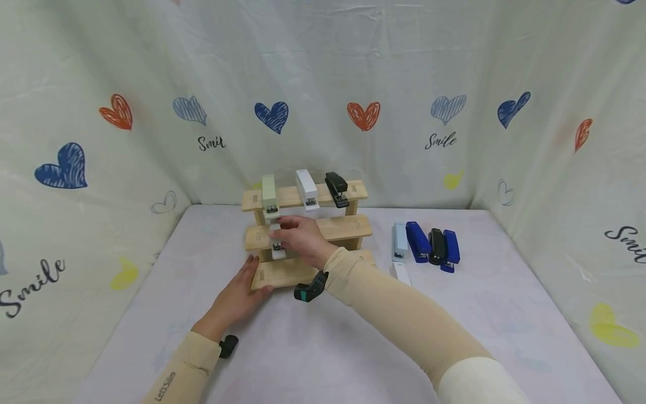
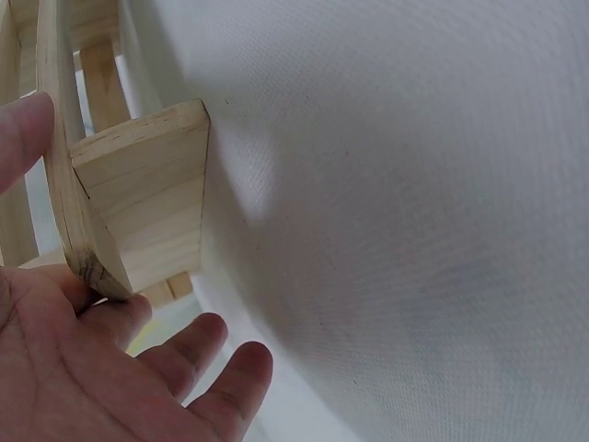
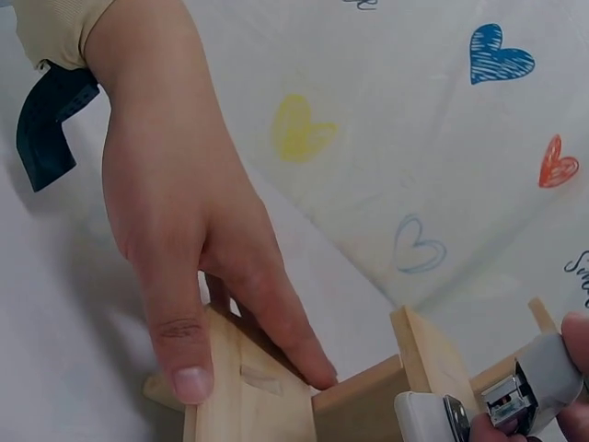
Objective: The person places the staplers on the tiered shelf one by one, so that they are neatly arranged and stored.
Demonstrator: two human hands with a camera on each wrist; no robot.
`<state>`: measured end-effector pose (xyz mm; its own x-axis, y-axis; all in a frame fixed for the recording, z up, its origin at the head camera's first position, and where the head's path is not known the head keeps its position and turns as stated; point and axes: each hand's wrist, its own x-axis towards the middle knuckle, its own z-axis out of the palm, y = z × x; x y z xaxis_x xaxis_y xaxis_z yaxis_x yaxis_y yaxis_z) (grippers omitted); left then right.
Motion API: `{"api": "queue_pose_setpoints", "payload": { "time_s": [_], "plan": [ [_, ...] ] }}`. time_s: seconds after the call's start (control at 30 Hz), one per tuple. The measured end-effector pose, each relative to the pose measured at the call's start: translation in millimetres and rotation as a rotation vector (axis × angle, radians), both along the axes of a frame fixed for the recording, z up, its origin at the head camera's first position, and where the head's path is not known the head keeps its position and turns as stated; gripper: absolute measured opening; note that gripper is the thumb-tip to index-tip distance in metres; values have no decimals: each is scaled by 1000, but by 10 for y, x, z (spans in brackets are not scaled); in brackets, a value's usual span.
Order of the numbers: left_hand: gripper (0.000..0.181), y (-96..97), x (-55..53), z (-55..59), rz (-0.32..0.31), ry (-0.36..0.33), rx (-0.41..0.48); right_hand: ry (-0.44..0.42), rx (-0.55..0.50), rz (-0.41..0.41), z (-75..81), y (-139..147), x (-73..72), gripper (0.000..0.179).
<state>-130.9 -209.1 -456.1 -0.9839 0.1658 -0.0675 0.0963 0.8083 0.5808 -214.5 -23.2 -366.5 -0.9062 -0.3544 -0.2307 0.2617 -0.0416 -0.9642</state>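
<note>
My right hand [image 1: 305,238] pinches a white stapler [image 1: 278,250] at the left end of the middle board of a three-tier wooden rack [image 1: 348,228]. The stapler's nose points toward me, and fingers cover part of its body. In the right wrist view the stapler's metal-lined head [image 3: 543,382] shows at the lower right, with fingertips against it. My left hand [image 1: 234,297] grips the left end of the bottom board [image 2: 147,184], thumb on the front edge and fingers at the side. On the top board stand a light green stapler [image 1: 270,194], another white stapler [image 1: 307,189] and a black stapler [image 1: 336,189].
Right of the rack, a light blue stapler [image 1: 399,242], two dark blue staplers [image 1: 418,242] and a black one [image 1: 437,246] lie side by side on the white-covered table [image 1: 323,348]. Another white stapler [image 1: 401,272] is partly behind my right sleeve. A printed curtain [image 1: 323,67] hangs behind.
</note>
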Motion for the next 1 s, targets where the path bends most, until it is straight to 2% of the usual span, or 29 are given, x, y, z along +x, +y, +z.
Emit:
{"api": "queue_pose_setpoints", "payload": {
  "time_s": [0.2, 1.0],
  "plan": [
    [85, 0, 7, 4, -8, 17, 1, 16, 7, -12, -6, -34, 0, 45],
    [87, 10, 8, 7, 5, -9, -2, 35, 7, -21, 9, -61, 17, 38]
  ]
}}
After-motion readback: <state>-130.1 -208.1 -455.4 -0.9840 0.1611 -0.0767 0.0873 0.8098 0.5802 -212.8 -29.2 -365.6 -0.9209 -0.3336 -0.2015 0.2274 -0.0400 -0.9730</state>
